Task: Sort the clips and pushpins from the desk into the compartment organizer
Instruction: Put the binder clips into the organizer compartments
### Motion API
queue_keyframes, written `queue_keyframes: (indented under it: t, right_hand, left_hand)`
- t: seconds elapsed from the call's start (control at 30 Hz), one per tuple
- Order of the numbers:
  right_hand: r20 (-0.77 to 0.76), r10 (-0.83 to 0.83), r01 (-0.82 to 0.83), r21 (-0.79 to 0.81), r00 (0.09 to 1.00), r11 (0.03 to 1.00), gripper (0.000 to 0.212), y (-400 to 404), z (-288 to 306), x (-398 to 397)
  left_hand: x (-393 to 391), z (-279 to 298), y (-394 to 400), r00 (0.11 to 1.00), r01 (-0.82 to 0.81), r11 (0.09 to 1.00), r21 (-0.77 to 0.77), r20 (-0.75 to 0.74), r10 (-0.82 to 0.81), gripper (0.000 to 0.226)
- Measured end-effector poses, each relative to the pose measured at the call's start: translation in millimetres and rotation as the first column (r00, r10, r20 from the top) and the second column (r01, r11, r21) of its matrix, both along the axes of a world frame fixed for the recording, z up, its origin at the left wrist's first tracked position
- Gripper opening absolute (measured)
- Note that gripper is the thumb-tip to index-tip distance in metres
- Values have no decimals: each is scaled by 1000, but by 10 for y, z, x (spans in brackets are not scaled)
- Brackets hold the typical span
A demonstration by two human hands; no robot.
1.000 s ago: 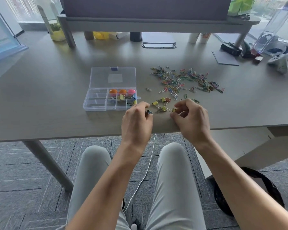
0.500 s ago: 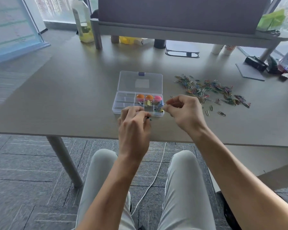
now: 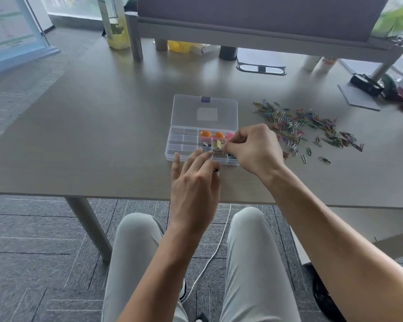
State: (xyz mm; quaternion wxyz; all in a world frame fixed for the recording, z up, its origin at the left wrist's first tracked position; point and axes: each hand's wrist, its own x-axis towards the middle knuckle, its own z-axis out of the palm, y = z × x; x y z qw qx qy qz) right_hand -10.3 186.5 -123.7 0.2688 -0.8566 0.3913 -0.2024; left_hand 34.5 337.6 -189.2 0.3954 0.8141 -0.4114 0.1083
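A clear plastic compartment organizer (image 3: 191, 145) is seen on the gray desk (image 3: 102, 135), with its lid (image 3: 204, 112) laid open and flat on the far side. Three round pushpins, two orange (image 3: 205, 134) and one pink (image 3: 229, 135), are kept in its far row. Small binder clips (image 3: 213, 144) are seen in the middle compartments. A yellow binder clip (image 3: 219, 145) is pinched by the fingertips of the right hand (image 3: 254, 148), and it is held just over those middle compartments. The fingers of this hand are curled in tight. The left hand (image 3: 194, 187) is held at the near edge of the organizer, with its fingers straight and a little spread. A small dark thing (image 3: 216, 171) is seen by its thumb, but what it is cannot be told. A big pile of colored paper clips (image 3: 307, 124) is spread on the desk to the right of the organizer, well apart from the near edge. A tall bottle (image 3: 114, 22) is stood at the far left of the desk.
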Motion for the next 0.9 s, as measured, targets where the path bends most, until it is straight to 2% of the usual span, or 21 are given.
queue_keyframes:
  t: [0.43,0.8,0.9]
  right_hand:
    - [-22,92,-94,-150,996,984,8,56,-74,12]
    - [-70,60,-71,-169,996,983,12,56,-62,50]
    - [-16,102,-103,-188,995,977,10,69,-65,14]
  left_hand:
    - [-6,-17,28,1000,13,1000,-2,-2,-13,11]
    - [-4,-17,31,1000,22,1000,-10,-4,-22,12]
    - [-1,-20,37,1000,21,1000,3,-3,-21,11]
